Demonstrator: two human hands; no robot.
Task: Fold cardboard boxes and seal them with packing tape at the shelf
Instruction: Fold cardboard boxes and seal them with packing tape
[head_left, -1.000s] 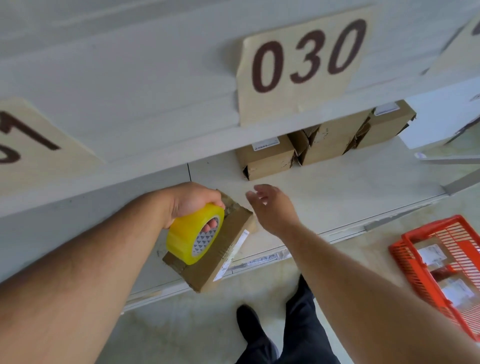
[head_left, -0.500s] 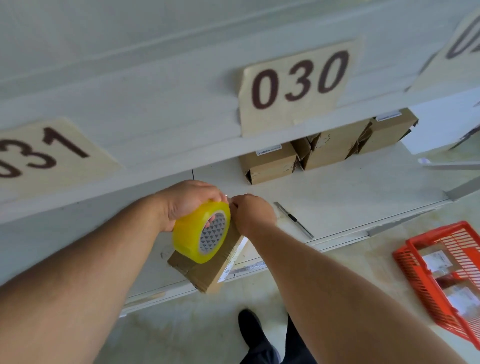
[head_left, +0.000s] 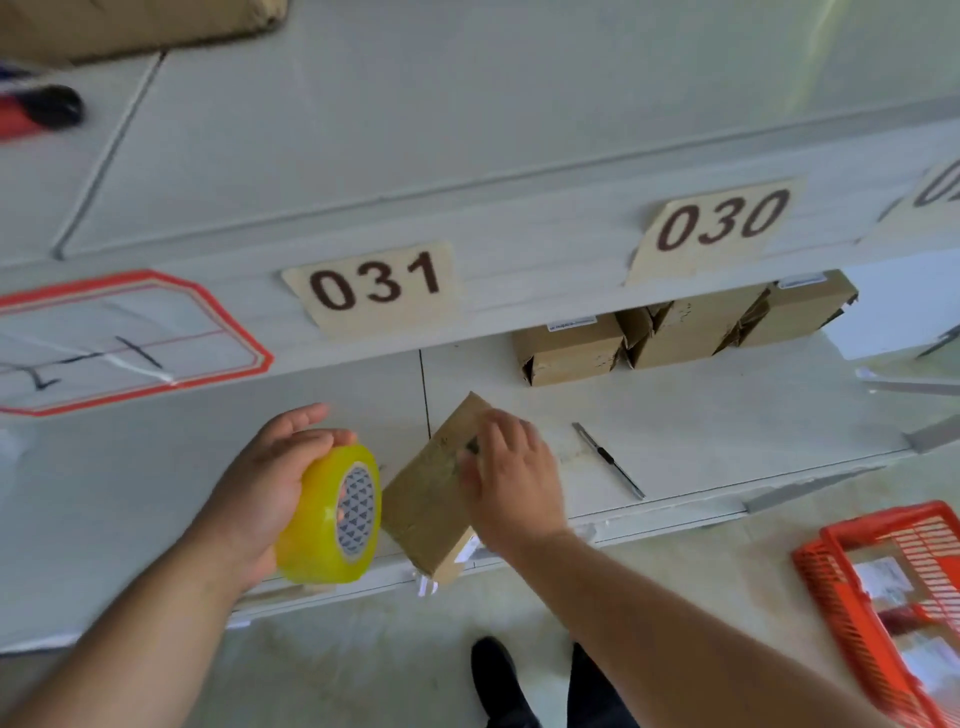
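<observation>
Left hand (head_left: 260, 488) grips yellow packing tape roll (head_left: 332, 514); right hand (head_left: 511, 480) presses flat-fingered on small cardboard box (head_left: 423, 501) at shelf (head_left: 701, 415) edge. Three boxes (head_left: 675, 327) stand finished behind; this seal looks partway done.

A single head-worn wide-angle view looks forward and steeply down, close to the white shelf (head_left: 727, 415). Label 031 (head_left: 374, 286) sits near centre; below it the floor and the person's own shoe (head_left: 496, 675) show.
</observation>
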